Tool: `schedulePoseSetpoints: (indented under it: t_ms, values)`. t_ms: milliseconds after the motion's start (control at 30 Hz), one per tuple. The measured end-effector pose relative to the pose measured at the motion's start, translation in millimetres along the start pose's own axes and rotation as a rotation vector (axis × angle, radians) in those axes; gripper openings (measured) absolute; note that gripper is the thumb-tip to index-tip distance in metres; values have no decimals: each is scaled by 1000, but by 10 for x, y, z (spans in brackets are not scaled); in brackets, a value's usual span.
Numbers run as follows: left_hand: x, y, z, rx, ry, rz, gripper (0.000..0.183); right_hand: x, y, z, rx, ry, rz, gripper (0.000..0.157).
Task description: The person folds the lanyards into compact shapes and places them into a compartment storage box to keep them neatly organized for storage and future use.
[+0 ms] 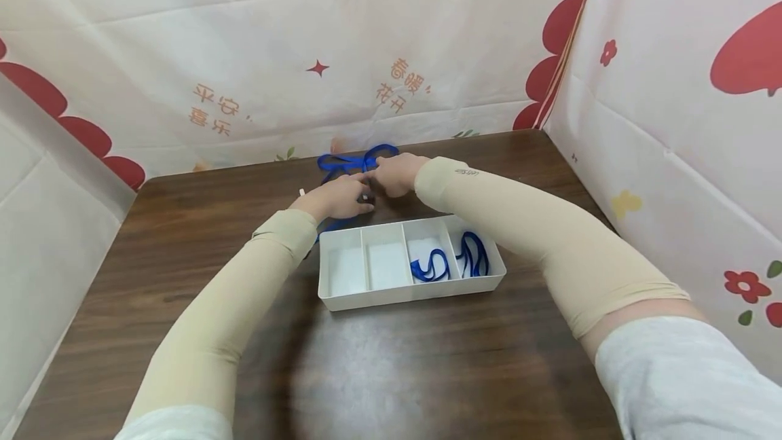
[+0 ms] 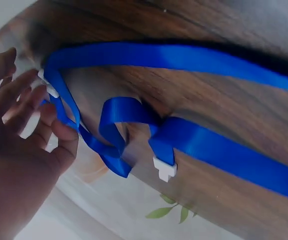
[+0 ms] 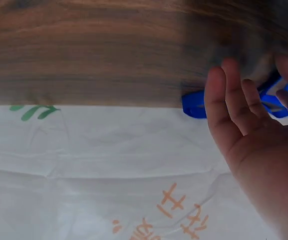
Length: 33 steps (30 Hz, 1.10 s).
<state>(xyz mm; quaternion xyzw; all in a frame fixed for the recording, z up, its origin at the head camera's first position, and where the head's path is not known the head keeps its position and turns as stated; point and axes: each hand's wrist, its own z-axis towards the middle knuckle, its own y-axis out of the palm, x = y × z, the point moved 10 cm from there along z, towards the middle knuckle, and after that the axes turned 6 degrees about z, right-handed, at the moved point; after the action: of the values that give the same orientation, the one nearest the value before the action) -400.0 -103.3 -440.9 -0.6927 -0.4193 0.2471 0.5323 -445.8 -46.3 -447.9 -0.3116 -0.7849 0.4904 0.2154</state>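
Observation:
Blue ribbon lanyards (image 1: pixel 342 163) lie in loops near the table's back edge. My left hand (image 1: pixel 343 197) is at their front, fingers loosely bent. In the left wrist view its thumb (image 2: pixel 66 137) lies beside the blue ribbon (image 2: pixel 119 54), and a white clip (image 2: pixel 50 90) shows by the fingertips. Another white clip (image 2: pixel 164 169) hangs off a twisted strap. My right hand (image 1: pixel 398 174) reaches in from the right, its fingertips at the gathered ribbon. In the right wrist view several fingers (image 3: pixel 223 107) extend loosely beside blue ribbon (image 3: pixel 194 104); thumb and forefinger stand apart near more ribbon.
A white divided tray (image 1: pixel 391 299) stands in front of the hands. Its two right compartments hold coiled blue lanyards (image 1: pixel 472 255); the two left ones show bare bottoms. The brown wooden table (image 1: pixel 489 358) meets a printed cloth (image 1: pixel 275 87) at the back and right.

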Motion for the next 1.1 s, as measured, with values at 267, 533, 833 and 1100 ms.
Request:
schedulePoseSetpoints:
  t_ms: [267,533,833,1100]
  values:
    - [-30,-43,-26,10,26,-98,44,-75,-23,8,99,-113,-139,43]
    - [-165,-101,-59,70,-24,-211,38,-288,-47,10,142,-307,-217,18]
    - [-248,-41,-68,122,-87,-324,42,-328,-99,-31,233,-320,-308,22]
    - [-378,-123,-116,195,-134,-466,39,-305,-304,-81,279,-308,38,22]
